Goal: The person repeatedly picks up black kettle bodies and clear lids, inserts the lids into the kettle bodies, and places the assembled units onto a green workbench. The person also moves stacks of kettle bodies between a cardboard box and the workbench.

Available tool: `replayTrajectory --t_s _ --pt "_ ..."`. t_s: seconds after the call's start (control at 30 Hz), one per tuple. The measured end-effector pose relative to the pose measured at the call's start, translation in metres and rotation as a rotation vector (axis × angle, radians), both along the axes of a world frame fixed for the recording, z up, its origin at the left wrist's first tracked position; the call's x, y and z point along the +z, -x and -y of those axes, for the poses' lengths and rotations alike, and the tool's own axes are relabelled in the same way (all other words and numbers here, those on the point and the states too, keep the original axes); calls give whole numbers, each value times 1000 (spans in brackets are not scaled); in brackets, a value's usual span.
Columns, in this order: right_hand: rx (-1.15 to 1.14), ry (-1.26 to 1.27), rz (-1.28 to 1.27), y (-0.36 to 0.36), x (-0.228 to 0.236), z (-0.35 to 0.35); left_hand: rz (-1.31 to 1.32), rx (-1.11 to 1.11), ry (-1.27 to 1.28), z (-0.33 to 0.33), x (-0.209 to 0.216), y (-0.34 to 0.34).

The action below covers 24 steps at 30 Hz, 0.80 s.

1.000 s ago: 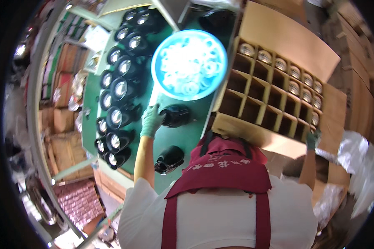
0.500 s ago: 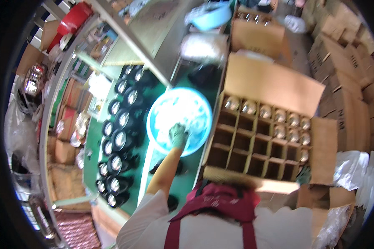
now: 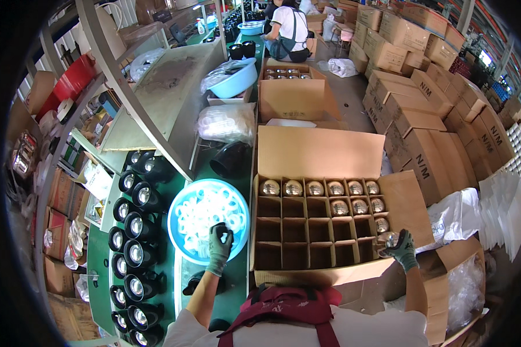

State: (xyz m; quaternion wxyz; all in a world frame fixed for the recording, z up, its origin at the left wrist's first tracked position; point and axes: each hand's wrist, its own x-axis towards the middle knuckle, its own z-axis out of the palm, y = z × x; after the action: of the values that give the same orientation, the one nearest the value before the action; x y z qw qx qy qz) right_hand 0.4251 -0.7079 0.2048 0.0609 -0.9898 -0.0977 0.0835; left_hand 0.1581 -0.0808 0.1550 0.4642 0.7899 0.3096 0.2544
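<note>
My left hand, in a grey-green glove with dark fingertips, is at the near right part of a light blue basin full of translucent white rings. Its fingers are curled in; whatever they hold is hidden. My right hand, gloved alike, grips a shiny silvery bulb at the near right corner cells of a divided cardboard box. Several mirrored bulbs stand in that box's far row and right-hand cells. Other cells nearer me hold no bulbs.
Rows of black lamp housings with bright centres line the green bench at left. A shelf post slants beyond the basin. Stacked cartons stand at far right, an open carton near right. Another person sits far ahead.
The view has swung up, bringing the far aisle and a seated person into sight. My left hand stays at the basin; my right hand now shows clearly, with a bulb at the box's near right corner.
</note>
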Motion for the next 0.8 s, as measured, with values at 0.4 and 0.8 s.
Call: replayTrajectory --t_s 0.4,0.8 --pt "-32 -1851 -763 161 30 -254 218 -623 -72 130 124 -11" --pt "128 -1275 -94 208 17 -249 308 -437 552 127 96 29"
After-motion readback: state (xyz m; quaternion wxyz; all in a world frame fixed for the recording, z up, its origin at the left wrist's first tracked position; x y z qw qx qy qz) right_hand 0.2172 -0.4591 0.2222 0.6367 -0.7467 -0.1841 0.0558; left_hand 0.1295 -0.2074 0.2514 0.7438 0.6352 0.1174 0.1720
